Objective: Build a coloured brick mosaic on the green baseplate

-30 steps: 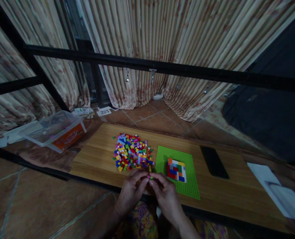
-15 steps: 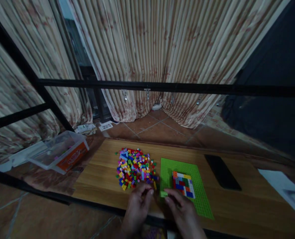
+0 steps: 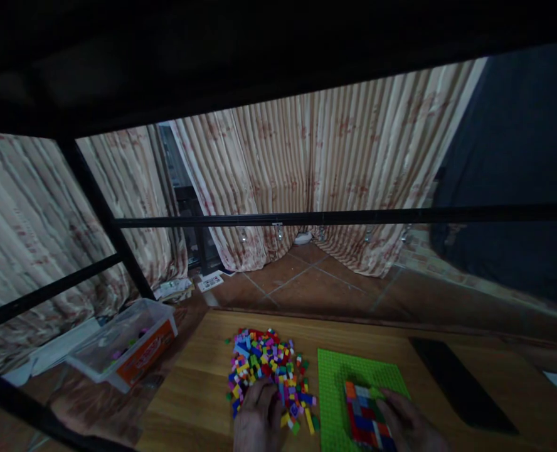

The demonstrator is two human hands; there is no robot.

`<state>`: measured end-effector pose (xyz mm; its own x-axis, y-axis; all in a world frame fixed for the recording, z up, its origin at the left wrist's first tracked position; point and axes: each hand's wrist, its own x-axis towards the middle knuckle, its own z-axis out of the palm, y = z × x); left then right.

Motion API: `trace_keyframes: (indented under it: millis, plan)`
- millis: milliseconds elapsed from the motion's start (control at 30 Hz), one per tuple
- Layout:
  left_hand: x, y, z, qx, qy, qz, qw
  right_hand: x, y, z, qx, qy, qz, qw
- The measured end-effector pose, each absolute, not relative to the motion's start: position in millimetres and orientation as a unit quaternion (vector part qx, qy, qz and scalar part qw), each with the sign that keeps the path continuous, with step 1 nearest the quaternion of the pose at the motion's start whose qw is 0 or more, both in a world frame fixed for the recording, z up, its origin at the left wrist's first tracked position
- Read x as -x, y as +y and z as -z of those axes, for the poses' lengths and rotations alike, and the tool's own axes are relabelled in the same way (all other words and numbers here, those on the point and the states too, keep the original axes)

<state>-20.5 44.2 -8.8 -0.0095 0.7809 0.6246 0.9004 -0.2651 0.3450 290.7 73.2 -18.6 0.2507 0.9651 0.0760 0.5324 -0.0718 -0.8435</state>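
- Curtain (image 3: 24, 207), striped, with reddish blotches; hung at far left, with more of the same across the far side.
- Metal frame (image 3: 132, 267), black; upright post at left, crossbar running in front of the curtains.
- Box (image 3: 144, 358), clear plastic, orange label on its near right wall; on the floor left of the desk, a few coloured pieces inside.
- Printed card (image 3: 211, 281), white with dark squares; on the floor beyond the desk's far left corner.
- Desk (image 3: 184, 376), wood-grained top; carries the next seven entries.
- Pile of bricks (image 3: 264, 355), small, loose, many colours; left of the baseplate.
- Left hand (image 3: 257, 414), lowered at the near side of the pile, fingers curled downward among the bricks; whether it has hold of one cannot be told.
- Baseplate (image 3: 332, 376), bright green, studded; right of the pile.
- Brick block (image 3: 363, 414), multicoloured, built up on the baseplate; its right side partly covered by the right hand.
- Green brick (image 3: 376, 393), light in shade; at the block's far right corner, contact with it unclear.
- Right hand (image 3: 405, 417), thumb and fingers nearly together, pinching the green brick.
- Slab (image 3: 461, 383), black, flat; right of the baseplate.
- Cloth (image 3: 509, 176), dark blue; hung at far right.
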Motion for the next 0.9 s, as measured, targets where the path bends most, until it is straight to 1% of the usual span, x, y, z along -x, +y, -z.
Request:
trace_keyframes:
  millis: [100, 200, 400, 533, 667, 900]
  plan:
    - [20, 39, 2, 0.704, -0.594, 0.383, 0.077, -273, 67, 4, 0.693, -0.541, -0.222, 0.423]
    - [20, 37, -6, 0.705, -0.594, 0.385, 0.052, -256, 62, -10, 0.661, -0.573, -0.174, 0.452]
    - [23, 42, -4, 0.707, -0.595, 0.38, 0.029, -240, 64, -9, 0.655, -0.597, -0.094, 0.454]
    - [24, 43, -2, 0.709, -0.591, 0.383, 0.023, -233, 63, -5, 0.66, -0.607, -0.056, 0.439]
    - [22, 44, -2, 0.703, -0.591, 0.395, 0.025, -232, 60, -3, 0.663, -0.618, -0.047, 0.421]
    - [22, 43, -2, 0.701, -0.59, 0.399, 0.018, -247, 59, -2, 0.637, -0.648, -0.08, 0.409]
